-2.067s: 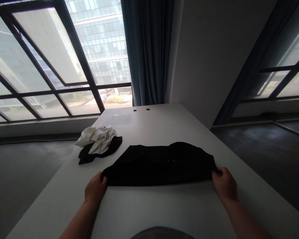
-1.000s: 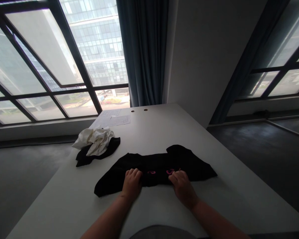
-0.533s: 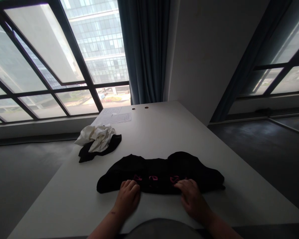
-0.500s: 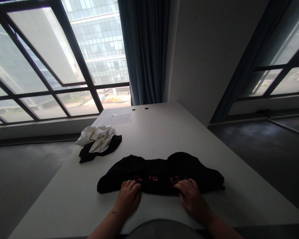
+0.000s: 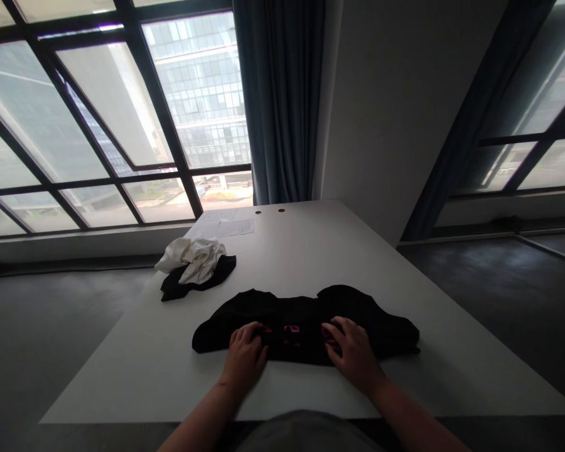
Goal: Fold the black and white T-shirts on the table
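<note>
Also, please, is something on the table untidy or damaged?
The white cloth looks untidy: it lies crumpled over a black cloth by the left edge of the table. I see no clear damage on the pink-printed black garment.

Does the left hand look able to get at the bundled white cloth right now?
Probably yes: the white cloth lies uncovered atop a dark cloth, farther ahead and to the left. The left hand rests on the black garment, whose low left end should not block a reach.
</note>
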`<state>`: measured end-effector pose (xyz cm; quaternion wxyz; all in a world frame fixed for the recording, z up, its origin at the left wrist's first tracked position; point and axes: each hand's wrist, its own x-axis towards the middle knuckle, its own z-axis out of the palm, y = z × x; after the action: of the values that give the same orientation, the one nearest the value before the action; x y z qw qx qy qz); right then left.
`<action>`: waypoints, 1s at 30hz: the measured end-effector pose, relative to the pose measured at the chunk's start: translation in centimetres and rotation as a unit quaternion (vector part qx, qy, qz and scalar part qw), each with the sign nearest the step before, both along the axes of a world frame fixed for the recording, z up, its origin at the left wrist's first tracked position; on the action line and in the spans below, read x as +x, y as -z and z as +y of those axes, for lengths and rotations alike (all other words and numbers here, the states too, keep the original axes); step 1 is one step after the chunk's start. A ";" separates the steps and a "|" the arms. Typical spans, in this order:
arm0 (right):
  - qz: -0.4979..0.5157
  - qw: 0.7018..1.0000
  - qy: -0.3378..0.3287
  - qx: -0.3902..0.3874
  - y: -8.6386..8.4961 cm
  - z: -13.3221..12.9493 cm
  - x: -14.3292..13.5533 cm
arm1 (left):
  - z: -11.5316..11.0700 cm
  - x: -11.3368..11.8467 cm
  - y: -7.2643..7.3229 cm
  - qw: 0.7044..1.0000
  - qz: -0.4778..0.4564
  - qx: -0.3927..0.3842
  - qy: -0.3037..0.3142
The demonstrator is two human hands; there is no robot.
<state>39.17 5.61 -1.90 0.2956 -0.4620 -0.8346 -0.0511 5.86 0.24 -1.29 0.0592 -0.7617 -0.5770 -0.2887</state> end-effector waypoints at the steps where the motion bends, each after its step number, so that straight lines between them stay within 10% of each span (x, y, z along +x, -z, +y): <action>1: -0.004 1.000 -0.002 0.005 0.0 0.0 0.0 | 0.1 -0.1 0.2 1.000 -0.003 0.004 -0.008; 17: 0.033 0.999 0.003 0.043 -1.3 -0.1 -1.6 | 0.5 0.5 -0.4 0.998 0.009 -0.049 -0.041; 30: 0.167 0.953 -0.245 0.058 -14.8 -0.6 -7.2 | 5.4 6.0 -8.1 0.974 -0.106 -0.193 0.054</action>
<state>32.00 5.02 12.88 0.4601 -0.2275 -0.8566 0.0528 11.87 5.68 6.83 -0.1661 -0.7538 -0.5828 -0.2540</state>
